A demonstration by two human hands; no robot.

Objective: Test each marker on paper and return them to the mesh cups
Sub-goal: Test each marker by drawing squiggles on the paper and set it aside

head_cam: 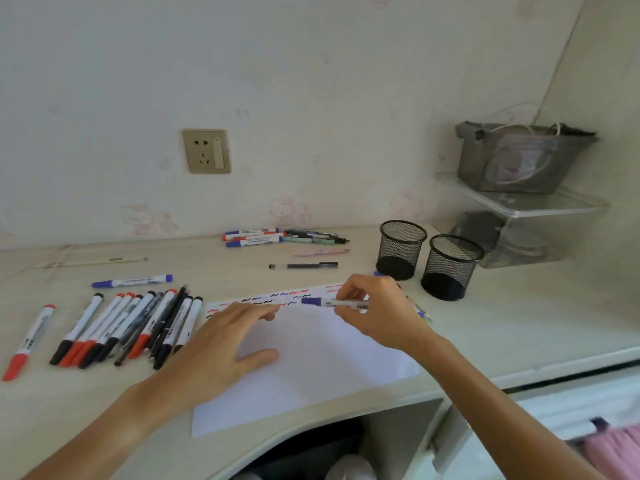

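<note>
Desk (485, 341), pale wood grain; front edge curves inward at the middle, above an open recess.

Paper (311, 355), one white sheet, lying at a slant; its near left corner reaches the curved desk edge. Short squiggles in red, blue and black run along its far edge.

Left hand (228, 341): flat, fingers spread, pressing the sheet's left part.

Right hand (377, 313): fingers pinch a blue-capped marker (334, 302), held level just over the sheet's far edge, cap end pointing left.

Mesh cups, two, black: left cup (401, 249) and right cup (450, 266), standing upright near each other, beyond and right of the right hand. Nothing visible inside either.

Marker pile (131, 327), red and black caps, fanned out left of the paper; one red marker (29, 341) apart at the far left; one blue marker (131, 281) lying behind the pile.

Second group of markers and pens (277, 237) along the wall.

Bare desk lies between paper and cups, and to the right of the cups toward the front edge.
</note>
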